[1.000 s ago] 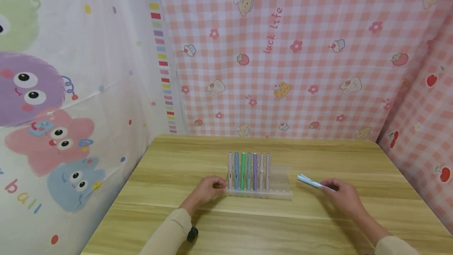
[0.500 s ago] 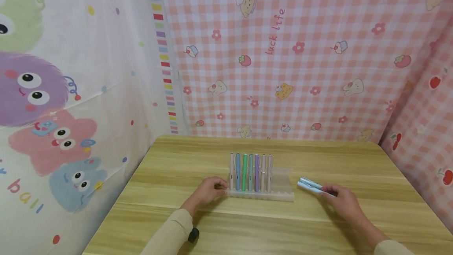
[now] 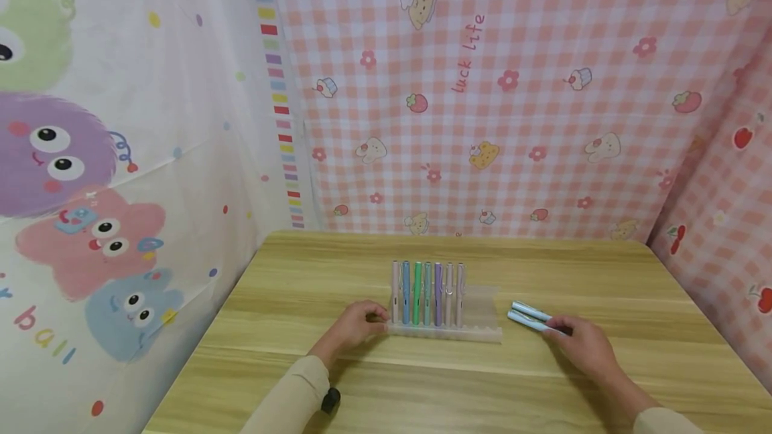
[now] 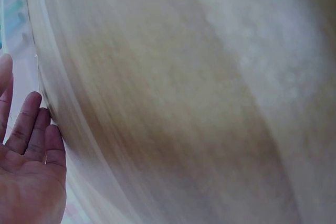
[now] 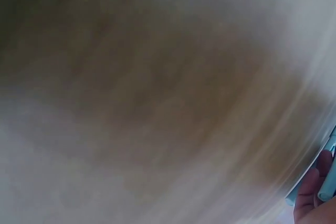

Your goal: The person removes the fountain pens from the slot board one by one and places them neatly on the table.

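Two slender, smooth pale-blue pens (image 3: 526, 321) extend side by side from the right hand (image 3: 584, 341), whose thumb and fingers pinch at their near ends (whether both are gripped cannot be told); their long axes slant from the fingertips toward the far left. Between the hands, on a wood-grained surface (image 3: 434, 397), a translucent plastic rack (image 3: 443, 334), notched along its front, bears seven upright pens (image 3: 417, 293), pink, blue, green and violet among them; the left hand (image 3: 354, 324) pinches the rack's left end.

Pink checked cloth (image 3: 446, 126) (cupcake-printed) behind wooden table (image 3: 422, 387).
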The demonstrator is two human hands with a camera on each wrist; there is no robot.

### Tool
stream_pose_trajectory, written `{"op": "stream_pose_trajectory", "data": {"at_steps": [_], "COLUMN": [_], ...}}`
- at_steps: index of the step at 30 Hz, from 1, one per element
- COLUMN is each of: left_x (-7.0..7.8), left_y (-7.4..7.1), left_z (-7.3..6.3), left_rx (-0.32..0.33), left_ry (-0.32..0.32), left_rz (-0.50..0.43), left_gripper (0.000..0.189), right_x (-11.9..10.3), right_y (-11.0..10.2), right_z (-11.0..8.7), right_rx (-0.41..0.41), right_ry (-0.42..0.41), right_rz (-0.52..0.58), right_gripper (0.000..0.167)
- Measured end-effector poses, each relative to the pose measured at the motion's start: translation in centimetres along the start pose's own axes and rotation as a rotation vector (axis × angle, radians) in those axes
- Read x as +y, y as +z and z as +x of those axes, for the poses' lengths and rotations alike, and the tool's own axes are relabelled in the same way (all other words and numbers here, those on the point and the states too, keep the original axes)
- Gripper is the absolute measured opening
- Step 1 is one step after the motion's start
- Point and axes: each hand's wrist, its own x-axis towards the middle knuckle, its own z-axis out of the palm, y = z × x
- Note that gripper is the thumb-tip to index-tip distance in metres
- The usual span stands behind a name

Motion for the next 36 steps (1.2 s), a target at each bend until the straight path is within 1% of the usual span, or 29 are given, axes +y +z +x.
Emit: {"op": "stream_pose_trajectory", "data": {"at_steps": [3, 6, 12, 15, 18, 22, 25, 30, 34, 36], "left_x": [0.0, 0.0, 0.0, 0.0, 0.1, 0.1, 0.0, 0.1, -0.1, -0.2], "left_y": [0.0, 0.0, 0.1, 0.2, 0.2, 0.1, 0.1, 0.2, 0.2, 0.2], "left_z": [0.0, 0.0, -0.1, -0.1, -0.2, -0.3, -0.3, -0.2, 0.0, 0.1], "left_rx": [0.001, 0.002, 0.006, 0.008, 0.011, 0.011, 0.012, 0.015, 0.019, 0.017], "left_ry": [0.004, -0.004, -0.01, -0.021, -0.015, 0.02, 0.025, 0.0, 0.007, -0.001], "left_rz": [-0.002, -0.008, -0.019, -0.035, -0.045, -0.028, -0.018, -0.026, -0.027, -0.027], "left_gripper": [0.007, 0.007, 0.008, 0.008, 0.008, 0.008, 0.008, 0.009, 0.009, 0.009], "right_x": [0.0, -0.1, -0.3, -0.4, -0.6, -0.4, -0.3, -0.4, -1.2, -1.8], "right_y": [0.1, 0.1, 0.3, 0.2, -0.1, -0.3, -0.5, -0.9, -1.0, -1.0], "right_z": [0.0, 0.1, 0.2, 0.3, 0.3, 0.2, 0.1, 0.2, 0.7, 1.1], "right_rx": [0.014, 0.017, 0.007, -0.002, 0.002, 0.016, 0.014, 0.03, 0.037, 0.037], "right_ry": [-0.012, -0.006, 0.046, 0.074, 0.08, 0.056, 0.045, 0.074, 0.095, 0.098], "right_rz": [-0.023, -0.047, -0.075, -0.076, -0.079, -0.085, -0.081, -0.062, -0.022, 0.003], "right_gripper": [0.013, 0.013, 0.011, 0.013, 0.016, 0.015, 0.014, 0.018, 0.025, 0.027]}}
